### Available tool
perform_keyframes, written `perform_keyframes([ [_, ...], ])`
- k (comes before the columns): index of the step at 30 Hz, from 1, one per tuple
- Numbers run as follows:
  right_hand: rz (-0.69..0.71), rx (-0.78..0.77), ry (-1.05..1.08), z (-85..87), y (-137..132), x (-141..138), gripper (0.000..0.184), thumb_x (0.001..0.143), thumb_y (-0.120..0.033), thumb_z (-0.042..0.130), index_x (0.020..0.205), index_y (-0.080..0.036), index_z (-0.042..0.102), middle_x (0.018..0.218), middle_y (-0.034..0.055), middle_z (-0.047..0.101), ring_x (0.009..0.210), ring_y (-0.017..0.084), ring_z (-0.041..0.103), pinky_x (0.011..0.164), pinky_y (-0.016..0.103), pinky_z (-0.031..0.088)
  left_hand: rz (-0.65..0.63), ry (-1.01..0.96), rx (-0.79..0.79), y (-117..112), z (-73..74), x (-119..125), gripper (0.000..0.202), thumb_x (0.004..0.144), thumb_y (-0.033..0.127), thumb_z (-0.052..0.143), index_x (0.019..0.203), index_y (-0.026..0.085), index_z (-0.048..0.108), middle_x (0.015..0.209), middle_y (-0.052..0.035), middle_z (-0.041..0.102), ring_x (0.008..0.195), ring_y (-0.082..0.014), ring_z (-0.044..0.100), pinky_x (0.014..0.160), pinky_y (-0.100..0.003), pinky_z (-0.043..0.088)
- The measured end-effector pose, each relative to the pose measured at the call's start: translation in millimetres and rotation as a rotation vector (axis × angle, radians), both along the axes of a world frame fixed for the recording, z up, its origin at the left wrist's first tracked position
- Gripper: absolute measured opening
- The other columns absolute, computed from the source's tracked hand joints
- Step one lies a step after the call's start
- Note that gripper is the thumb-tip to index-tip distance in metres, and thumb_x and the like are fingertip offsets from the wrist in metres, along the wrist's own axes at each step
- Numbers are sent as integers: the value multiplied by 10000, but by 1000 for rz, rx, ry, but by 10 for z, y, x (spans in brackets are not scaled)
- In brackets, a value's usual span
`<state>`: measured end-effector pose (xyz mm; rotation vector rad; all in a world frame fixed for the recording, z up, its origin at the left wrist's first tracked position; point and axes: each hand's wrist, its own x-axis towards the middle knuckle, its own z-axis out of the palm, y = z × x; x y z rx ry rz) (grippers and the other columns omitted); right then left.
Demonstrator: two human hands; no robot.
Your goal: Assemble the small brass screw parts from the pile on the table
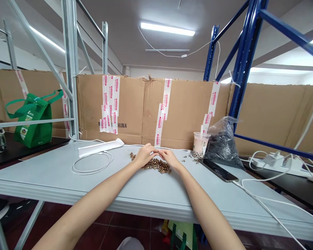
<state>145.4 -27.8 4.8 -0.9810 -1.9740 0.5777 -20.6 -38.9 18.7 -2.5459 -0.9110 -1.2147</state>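
A heap of small brass-coloured metal pieces, which look like screws (pixel 160 166), lies on the grey table in front of me. Over the back of this heap my left hand (pixel 145 155) is closed, its thumb and fingertips pinched together. My right hand (pixel 169 158) meets it from the other side, also closed in a pinch. The fingertips of both hands nearly touch. Whatever sits between them is too small to make out. Several loose metal pieces (pixel 195 160) are scattered to the right of my right hand.
A black phone (pixel 219 170) with a white cable, a bubble tea cup (pixel 200 144) and a clear bag of dark pieces (pixel 223 146) stand at the right. At the left lie a coiled white cable (pixel 92 170) and white folded paper (pixel 100 147). Cardboard (pixel 130 104) walls the back.
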Motion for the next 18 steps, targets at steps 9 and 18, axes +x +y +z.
perform_keyframes([
  [9, -11, 20, 53, 34, -27, -16, 409, 742, -553, 406, 650, -158, 459, 587, -25, 393, 573, 102, 350, 550, 224, 290, 37, -23, 15, 30, 2, -10, 177, 782, 322, 524, 795, 199, 651, 685, -15, 607, 732, -147, 450, 649, -253, 360],
  [18, 78, -36, 35, 53, -79, -15, 475, 765, -586, 332, 554, -163, 375, 532, -36, 267, 515, 82, 234, 479, 221, 207, -4, 6, -16, 20, 0, -6, 189, 784, 325, 519, 821, 197, 653, 738, -22, 625, 755, -148, 461, 676, -257, 377],
])
